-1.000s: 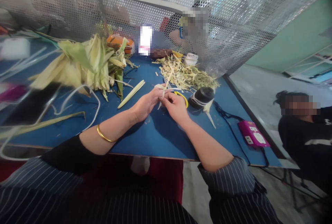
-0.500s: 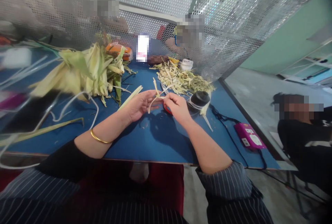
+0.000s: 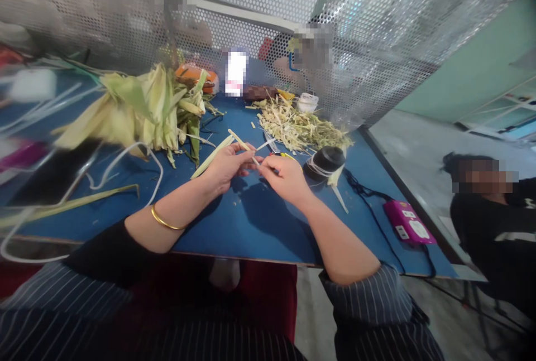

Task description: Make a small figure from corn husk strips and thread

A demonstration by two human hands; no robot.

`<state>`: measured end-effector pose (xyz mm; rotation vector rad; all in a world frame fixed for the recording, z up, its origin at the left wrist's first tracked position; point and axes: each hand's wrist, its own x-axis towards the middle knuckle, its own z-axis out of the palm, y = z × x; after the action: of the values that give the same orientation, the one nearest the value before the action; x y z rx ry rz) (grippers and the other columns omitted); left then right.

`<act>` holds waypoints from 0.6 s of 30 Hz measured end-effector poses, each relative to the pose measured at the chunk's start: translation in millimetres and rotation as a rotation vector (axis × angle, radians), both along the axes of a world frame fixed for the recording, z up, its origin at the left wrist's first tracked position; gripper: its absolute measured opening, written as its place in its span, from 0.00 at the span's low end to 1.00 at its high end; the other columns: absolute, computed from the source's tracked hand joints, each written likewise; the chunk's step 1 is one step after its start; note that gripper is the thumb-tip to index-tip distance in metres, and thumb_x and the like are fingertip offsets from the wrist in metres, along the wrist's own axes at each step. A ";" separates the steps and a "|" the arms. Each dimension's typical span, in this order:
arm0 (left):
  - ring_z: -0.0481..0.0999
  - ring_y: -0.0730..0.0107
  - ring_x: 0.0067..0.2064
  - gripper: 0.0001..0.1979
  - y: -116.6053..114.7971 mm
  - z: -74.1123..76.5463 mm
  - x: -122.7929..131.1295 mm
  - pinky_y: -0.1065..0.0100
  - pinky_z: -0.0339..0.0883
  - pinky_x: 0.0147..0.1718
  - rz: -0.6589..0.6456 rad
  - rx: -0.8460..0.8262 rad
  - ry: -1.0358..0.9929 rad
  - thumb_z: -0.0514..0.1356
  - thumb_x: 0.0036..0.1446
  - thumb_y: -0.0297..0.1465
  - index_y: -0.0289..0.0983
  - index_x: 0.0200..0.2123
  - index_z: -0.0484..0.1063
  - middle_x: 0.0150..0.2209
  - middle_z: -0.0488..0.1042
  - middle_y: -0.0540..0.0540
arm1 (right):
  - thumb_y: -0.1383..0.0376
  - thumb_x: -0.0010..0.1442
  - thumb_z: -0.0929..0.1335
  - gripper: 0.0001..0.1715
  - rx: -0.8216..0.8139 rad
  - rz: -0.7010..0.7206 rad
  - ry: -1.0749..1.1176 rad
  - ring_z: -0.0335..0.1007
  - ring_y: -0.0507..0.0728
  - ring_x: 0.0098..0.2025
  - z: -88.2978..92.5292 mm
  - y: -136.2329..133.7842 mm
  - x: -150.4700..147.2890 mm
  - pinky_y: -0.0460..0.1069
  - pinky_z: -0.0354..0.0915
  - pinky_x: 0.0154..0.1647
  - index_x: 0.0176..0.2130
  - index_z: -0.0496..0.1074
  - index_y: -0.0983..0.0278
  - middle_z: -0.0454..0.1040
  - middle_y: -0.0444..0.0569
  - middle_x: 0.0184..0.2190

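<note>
Between my two hands a thin pale strip of corn husk (image 3: 239,140) is pinched over the blue table. My left hand (image 3: 228,167) grips it with thumb and fingers, its upper end sticking out up and to the left. Fingertips of my right hand (image 3: 285,176) close on the strip's lower end, close against the left fingers. A second pale end juts up to the right from the fingers. Just behind my hands lie scissors (image 3: 272,143), partly hidden. A dark spool wound with pale thread (image 3: 324,163) stands right of my right hand. Flat husk strips (image 3: 211,157) lie beside my left wrist.
Corn husks (image 3: 146,99) are piled at the left, torn husk scraps (image 3: 293,124) at the back right. A phone with a white cable (image 3: 157,168) lies left. A magenta power strip (image 3: 408,221) sits right. A perforated metal screen (image 3: 247,20) rises behind; a person (image 3: 489,221) sits at right.
The husk strip, earlier bent and looped with loose ends, now lies straighter between my fingers. My left fingers have curled in, and my right hand has turned slightly. The view has shifted a little.
</note>
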<state>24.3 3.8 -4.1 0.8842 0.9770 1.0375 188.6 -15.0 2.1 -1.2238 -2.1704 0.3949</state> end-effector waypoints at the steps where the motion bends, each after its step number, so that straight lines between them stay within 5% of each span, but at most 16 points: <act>1: 0.75 0.77 0.27 0.11 0.2 0.1 -0.4 0.75 0.60 0.21 -0.006 0.007 -0.003 0.66 0.51 0.30 0.38 0.37 0.69 0.32 0.79 0.46 | 0.58 0.63 0.63 0.19 0.005 -0.011 0.012 0.62 0.51 0.26 1.4 -1.0 0.4 0.48 0.56 0.31 0.24 0.70 0.62 0.70 0.44 0.23; 7: 0.72 0.78 0.23 0.08 -7.6 8.2 -0.7 0.75 0.55 0.18 -0.201 0.077 0.131 0.65 0.51 0.32 0.36 0.35 0.72 0.31 0.80 0.43 | 0.57 0.60 0.66 0.12 0.228 -0.261 0.247 0.68 0.56 0.36 9.7 -0.7 7.7 0.51 0.63 0.42 0.36 0.75 0.61 0.74 0.49 0.34; 13: 0.73 0.74 0.20 0.10 -17.9 2.7 6.5 0.75 0.53 0.15 -0.435 0.226 0.455 0.59 0.54 0.38 0.37 0.32 0.72 0.31 0.80 0.43 | 0.58 0.57 0.68 0.11 -0.155 -0.120 0.367 0.63 0.51 0.26 2.9 5.3 5.2 0.48 0.61 0.29 0.28 0.73 0.63 0.71 0.43 0.25; 18: 0.76 0.69 0.22 0.14 -14.8 -8.9 5.2 0.73 0.60 0.18 -0.412 0.363 0.619 0.55 0.57 0.41 0.38 0.32 0.72 0.29 0.80 0.46 | 0.64 0.58 0.67 0.07 -0.164 -0.105 0.404 0.60 0.49 0.25 7.1 -2.7 -1.5 0.46 0.59 0.29 0.29 0.70 0.64 0.67 0.42 0.22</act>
<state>29.5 -11.0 -12.9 1.6942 1.0571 0.5933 187.1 -17.7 9.2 -1.2171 -1.7504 0.7203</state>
